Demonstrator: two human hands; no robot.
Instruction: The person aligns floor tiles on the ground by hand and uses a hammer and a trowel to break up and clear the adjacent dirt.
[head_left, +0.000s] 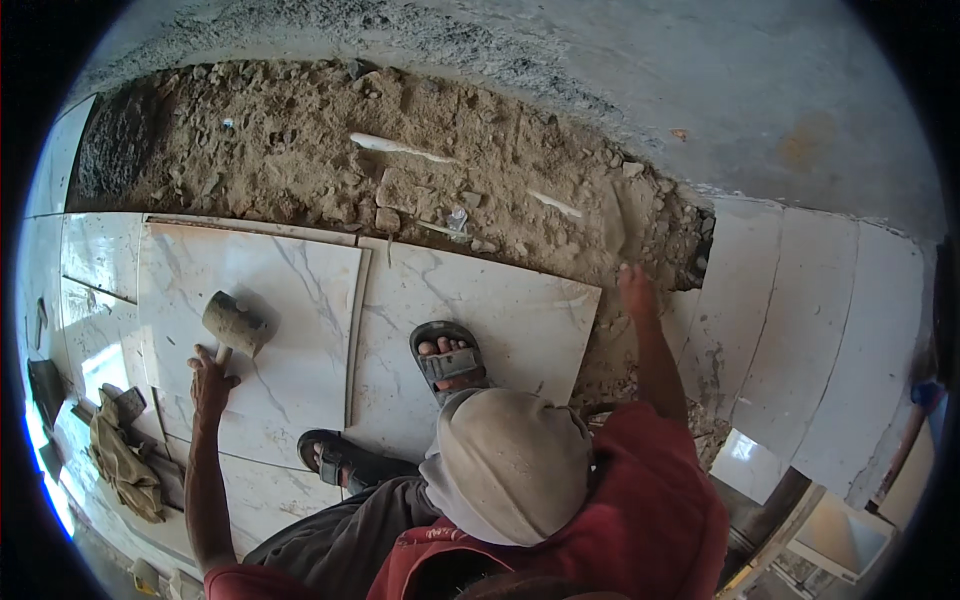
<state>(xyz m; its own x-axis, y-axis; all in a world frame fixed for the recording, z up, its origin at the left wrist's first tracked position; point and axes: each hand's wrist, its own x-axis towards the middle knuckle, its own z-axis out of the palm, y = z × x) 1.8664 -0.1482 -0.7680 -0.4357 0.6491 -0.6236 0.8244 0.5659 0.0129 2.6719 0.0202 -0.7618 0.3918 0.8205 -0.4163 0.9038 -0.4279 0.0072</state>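
Note:
Neither my left hand nor my right hand is visible. Below me a co-worker in a red top and pale cap bends over, sandalled feet on marbled white tiles. The co-worker's left hand is at the handle of a mallet with a dark cylindrical head, lying on a loose tile at the left; whether it grips the handle I cannot tell. Their right hand reaches to the bed of sandy rubble beside the tiles. Pale strips lie in the rubble.
A rough-edged grey wall runs along the top. More white tiles are at the right. Crumpled tan cloth and dark pieces lie on the tiles at lower left. A framed pale panel sits at lower right.

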